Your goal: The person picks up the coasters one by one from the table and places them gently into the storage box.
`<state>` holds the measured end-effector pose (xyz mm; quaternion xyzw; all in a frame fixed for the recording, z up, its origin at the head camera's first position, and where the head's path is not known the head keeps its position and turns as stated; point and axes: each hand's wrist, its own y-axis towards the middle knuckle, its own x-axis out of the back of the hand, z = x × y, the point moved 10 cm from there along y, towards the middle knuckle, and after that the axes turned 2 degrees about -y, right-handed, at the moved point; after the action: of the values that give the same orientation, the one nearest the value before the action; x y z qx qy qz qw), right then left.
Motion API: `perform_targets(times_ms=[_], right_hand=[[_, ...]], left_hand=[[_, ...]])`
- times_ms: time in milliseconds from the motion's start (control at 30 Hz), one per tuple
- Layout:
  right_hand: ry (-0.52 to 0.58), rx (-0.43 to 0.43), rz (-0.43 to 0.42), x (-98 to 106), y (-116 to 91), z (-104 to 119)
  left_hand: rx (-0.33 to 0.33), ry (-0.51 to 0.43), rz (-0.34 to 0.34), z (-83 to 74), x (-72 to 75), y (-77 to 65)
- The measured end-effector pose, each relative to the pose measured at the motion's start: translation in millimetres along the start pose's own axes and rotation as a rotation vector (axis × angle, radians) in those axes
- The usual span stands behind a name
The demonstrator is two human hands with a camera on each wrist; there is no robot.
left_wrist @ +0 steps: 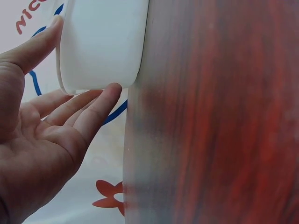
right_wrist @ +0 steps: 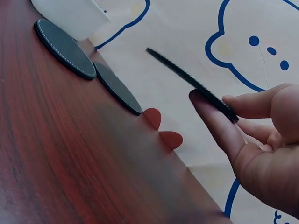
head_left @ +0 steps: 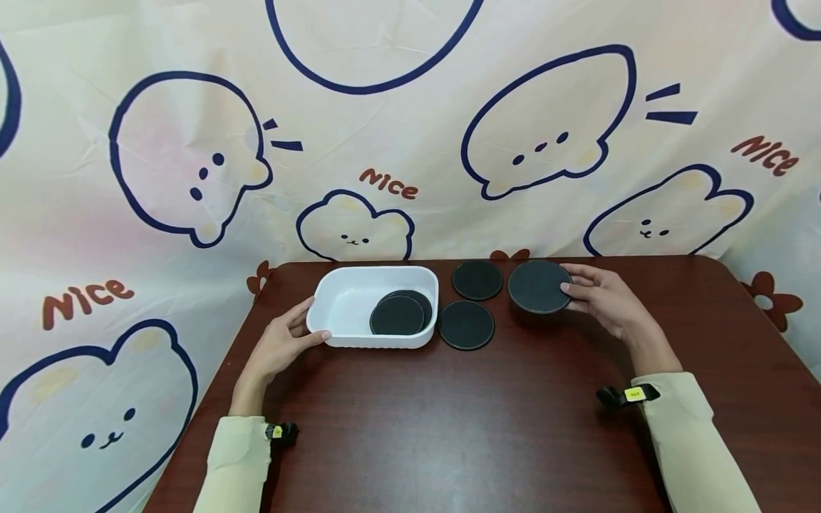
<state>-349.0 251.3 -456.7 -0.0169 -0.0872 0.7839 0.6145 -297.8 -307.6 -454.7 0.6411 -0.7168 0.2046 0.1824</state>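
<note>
A white plastic basin [head_left: 340,306] with rounded corners sits at the back left of the table. My left hand [head_left: 281,343] grips its left end, thumb at the front corner of the rim and fingers along the end wall. Two black round coasters [head_left: 396,315] overlap inside the basin, toward its right end. My right hand [head_left: 603,296] pinches another black coaster [right_wrist: 187,79] by its edge, between thumb and fingers, raised above the table. Between basin and right hand, a black coaster [head_left: 477,280] lies at the back and another coaster [head_left: 467,325] in front of it, with pale edge stitching.
The dark reddish-brown wooden table [head_left: 462,427] reaches back to a cloth [head_left: 359,142] printed with cartoon bears, which hangs behind and at the sides. Dark wristbands with yellow labels sit on both sleeves.
</note>
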Motion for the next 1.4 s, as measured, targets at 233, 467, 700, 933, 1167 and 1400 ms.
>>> perform_targets(times_ms=[233, 467, 700, 933, 1167, 1400], right_hand=[[0.213, 0.013, 0.012, -1.0, -4.9, 0.8], [0.338, -0.010, 0.015, -3.0, -9.0, 1.1], [0.383, -0.015, 0.010, -10.3, -8.7, 1.8], [0.374, -0.005, 0.018, -27.2, -1.9, 3.6], [0.363, -0.005, 0.024, -47.3, 4.9, 5.6], [0.348, -0.012, 0.030, -70.0, 11.8, 5.3]], left_hand=[[-0.003, -0.011, 0.000, 0.7, -1.1, 0.6], [-0.007, -0.023, 0.002, 1.8, -2.1, 1.4], [0.005, -0.017, 0.001, 3.7, -1.4, 0.9], [0.001, -0.020, 0.003, 4.5, -1.3, 0.1], [0.006, -0.014, 0.002, 3.9, -1.6, 0.4], [0.008, -0.006, 0.003, 1.6, -1.3, 0.8]])
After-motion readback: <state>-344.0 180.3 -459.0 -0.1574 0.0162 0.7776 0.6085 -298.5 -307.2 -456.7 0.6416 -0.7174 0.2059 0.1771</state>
